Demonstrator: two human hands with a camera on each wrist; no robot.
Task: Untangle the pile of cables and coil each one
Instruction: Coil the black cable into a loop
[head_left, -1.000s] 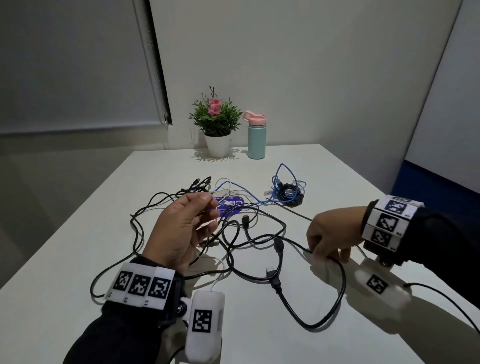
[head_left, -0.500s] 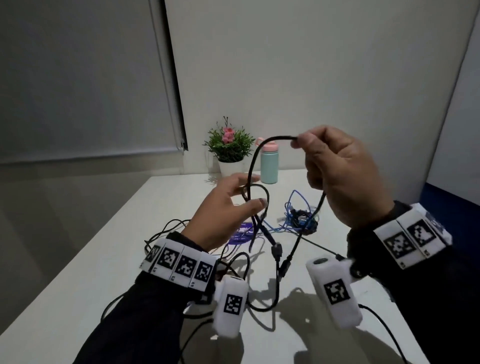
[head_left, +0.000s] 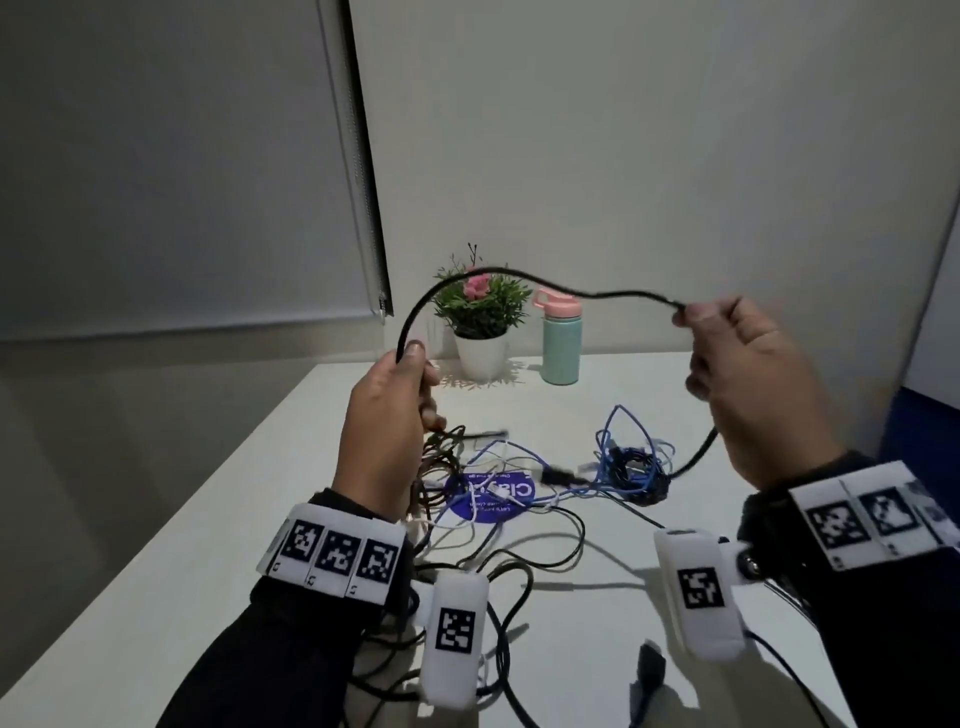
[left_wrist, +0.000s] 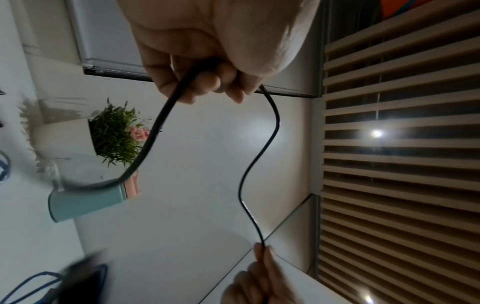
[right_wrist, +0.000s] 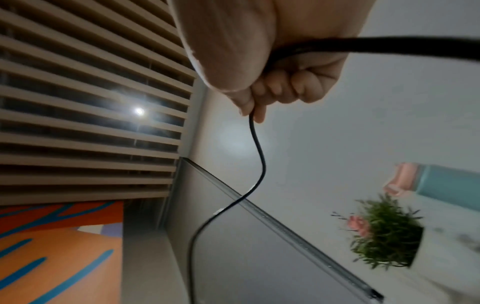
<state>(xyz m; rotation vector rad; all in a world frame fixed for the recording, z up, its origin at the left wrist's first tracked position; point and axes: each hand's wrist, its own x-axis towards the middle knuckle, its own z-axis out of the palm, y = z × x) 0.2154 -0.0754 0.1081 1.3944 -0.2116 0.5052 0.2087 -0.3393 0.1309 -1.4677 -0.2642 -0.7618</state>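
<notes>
Hands raise a thick black rubber cable in an arch above the white table.

The left hand has its grip closed on the cable, fingers curled round it with the thumb on top, and the right hand pinches it between thumb and fingertip with the remaining fingers curled over the strand that drops from the palm. Between the two hands the cable sags in a wave, in front of a small green potted plant with pink flowers and a mint-green bottle with a pink lid standing at the far edge of the table. Below, the remaining pile of thin black, blue and white cables lies tangled on the table, partly over a round purple sticker. A loose black plug lies near the table's front edge.
</notes>
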